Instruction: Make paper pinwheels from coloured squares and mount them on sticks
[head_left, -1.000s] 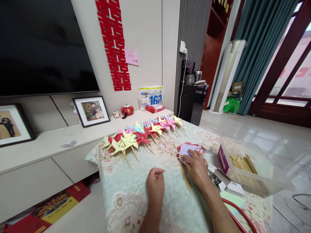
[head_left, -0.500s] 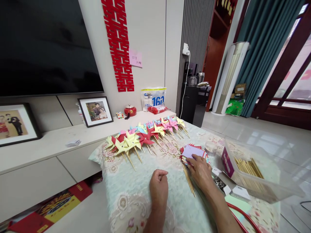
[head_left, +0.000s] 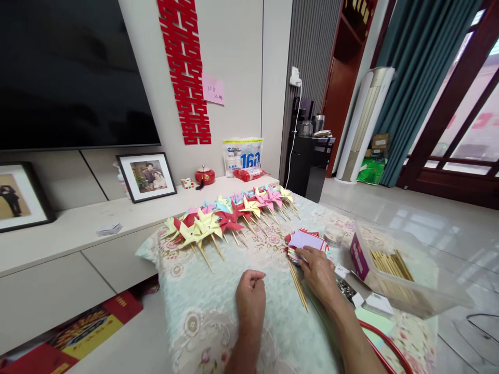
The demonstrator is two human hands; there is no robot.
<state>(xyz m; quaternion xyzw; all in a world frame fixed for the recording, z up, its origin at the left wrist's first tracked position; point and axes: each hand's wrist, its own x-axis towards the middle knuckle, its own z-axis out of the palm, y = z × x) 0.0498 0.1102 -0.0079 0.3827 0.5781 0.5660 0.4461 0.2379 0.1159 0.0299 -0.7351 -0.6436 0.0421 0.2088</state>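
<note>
My right hand point(head_left: 316, 270) lies on the near edge of a stack of coloured paper squares point(head_left: 307, 240), fingers pinched at the sheets, with a purple sheet on top. Thin wooden sticks point(head_left: 298, 286) lie just left of that hand. My left hand point(head_left: 250, 296) rests as a loose fist on the floral cloth point(head_left: 202, 311), nothing visible in it. Beyond both hands, a row of several finished paper pinwheels point(head_left: 226, 218) in yellow, red, pink and blue lies on sticks across the cloth.
A clear plastic box of wooden sticks point(head_left: 393, 267) stands at the right, with a small round clear tub point(head_left: 333, 235) and a box of pins point(head_left: 345, 288) near it. Framed photos point(head_left: 146, 176) stand on the low cabinet under the television.
My right hand's fingers have shifted slightly along the near edge of the paper stack. My left hand has stayed in its fist. The camera view swayed a little.
</note>
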